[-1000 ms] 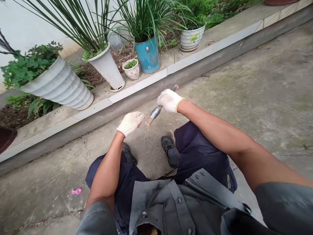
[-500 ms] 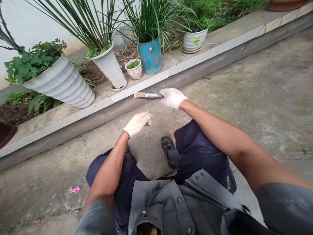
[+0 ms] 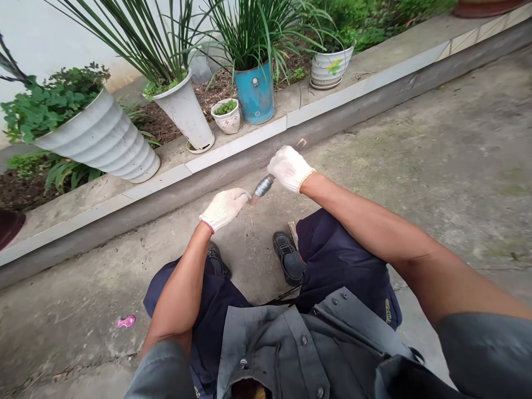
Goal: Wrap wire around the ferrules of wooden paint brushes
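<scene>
Right hand (image 3: 290, 168), in a white knit glove, sits just above the middle of the frame, fingers closed around a wooden stick (image 3: 301, 144). The stick slants from upper right to lower left, poking out of the fist at both ends, with a fat wrap of silvery wire or thread (image 3: 263, 186) on the stretch below the fist.

Left hand (image 3: 226, 209), also gloved, is a bit lower and to the left. Its fingers are bent in toward the thumb, tips right by the stick's lower end. Can't tell if they're actually touching it or pinching anything, or how tightly they're closed.

Below that, two dark shoes (image 3: 286, 257) are on the concrete ground (image 3: 415, 177), with a thin strip of wood (image 3: 293, 233) next to the one on the right. Navy trousers (image 3: 344, 244) and a grey shirt (image 3: 270, 343) take up the bottom middle. Some little pink thing (image 3: 126, 321) is lying on the ground at lower left.

Above the hands, a tile-edged ledge (image 3: 353, 88) runs from lower left to upper right. On it, left to right: big ribbed white pot (image 3: 108, 141), tall white pot (image 3: 185, 116), tiny patterned pot (image 3: 229, 122), blue bucket (image 3: 255, 100), small ribbed pot (image 3: 322, 69), all with greenery.
</scene>
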Demonstrator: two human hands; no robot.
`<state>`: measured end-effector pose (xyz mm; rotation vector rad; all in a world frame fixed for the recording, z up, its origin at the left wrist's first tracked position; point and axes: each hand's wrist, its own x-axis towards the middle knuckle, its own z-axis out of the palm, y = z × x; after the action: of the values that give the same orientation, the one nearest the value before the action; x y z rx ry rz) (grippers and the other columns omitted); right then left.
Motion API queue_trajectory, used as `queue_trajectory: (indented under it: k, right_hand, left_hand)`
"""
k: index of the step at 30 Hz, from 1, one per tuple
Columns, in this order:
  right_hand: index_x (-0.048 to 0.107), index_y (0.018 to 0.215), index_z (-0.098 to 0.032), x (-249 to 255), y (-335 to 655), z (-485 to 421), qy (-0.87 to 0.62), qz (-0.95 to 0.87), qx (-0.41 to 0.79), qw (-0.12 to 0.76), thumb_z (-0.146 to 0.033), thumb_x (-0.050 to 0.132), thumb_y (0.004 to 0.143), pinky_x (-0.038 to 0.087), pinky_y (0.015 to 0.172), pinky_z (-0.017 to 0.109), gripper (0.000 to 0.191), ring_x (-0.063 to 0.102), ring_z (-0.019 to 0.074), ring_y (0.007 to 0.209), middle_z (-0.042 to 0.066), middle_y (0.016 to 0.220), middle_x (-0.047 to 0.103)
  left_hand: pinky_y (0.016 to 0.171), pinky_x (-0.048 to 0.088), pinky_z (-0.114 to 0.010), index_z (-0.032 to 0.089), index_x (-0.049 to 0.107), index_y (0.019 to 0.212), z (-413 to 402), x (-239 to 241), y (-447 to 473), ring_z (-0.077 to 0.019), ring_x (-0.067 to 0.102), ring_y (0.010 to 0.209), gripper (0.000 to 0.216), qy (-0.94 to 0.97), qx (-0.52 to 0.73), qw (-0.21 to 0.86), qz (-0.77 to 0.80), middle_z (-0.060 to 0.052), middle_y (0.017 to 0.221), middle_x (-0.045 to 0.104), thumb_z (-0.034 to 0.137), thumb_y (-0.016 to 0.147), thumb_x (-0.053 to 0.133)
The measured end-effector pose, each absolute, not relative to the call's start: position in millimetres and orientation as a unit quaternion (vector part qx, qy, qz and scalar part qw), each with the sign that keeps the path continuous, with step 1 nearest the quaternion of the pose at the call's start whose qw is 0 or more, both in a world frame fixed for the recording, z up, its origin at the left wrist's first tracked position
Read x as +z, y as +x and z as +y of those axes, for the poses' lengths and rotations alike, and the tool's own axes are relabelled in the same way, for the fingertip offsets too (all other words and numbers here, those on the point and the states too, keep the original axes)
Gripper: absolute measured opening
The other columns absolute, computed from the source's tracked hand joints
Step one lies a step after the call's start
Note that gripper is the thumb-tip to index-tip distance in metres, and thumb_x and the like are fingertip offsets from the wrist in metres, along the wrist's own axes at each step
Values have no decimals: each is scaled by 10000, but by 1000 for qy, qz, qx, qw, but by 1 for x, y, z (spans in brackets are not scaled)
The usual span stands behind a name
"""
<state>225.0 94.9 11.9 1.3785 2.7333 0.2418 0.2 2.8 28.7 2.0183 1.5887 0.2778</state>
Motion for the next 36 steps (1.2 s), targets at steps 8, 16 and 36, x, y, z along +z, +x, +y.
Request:
queue_trajectory:
  k: [8,16,36]
  right_hand:
    - [743,946,-164,3,228,90,342,936,-84,11,-196,581,782,365,708,299,233,640,218,828,113,913,746]
    - [708,987,-174,17,222,88,477,864,-145,-77,-419,570,870,356,626,264,304,630,185,743,64,859,724]
    - [752,966,-47,3,223,87,434,895,66,78,-96,506,853,384,868,446,275,636,323,996,250,966,720]
  left_hand:
    - [666,437,-258,171,721,883,5,41,-13,-176,602,708,341,751,122,256,596,-6,702,674,407,933,480]
    - [762,549,-275,148,689,1013,-1,25,5,-165,683,749,357,680,221,428,552,-44,780,718,388,977,428]
    - [565,373,-271,199,729,824,5,22,1,-163,543,555,345,740,103,299,593,16,547,588,419,914,478]
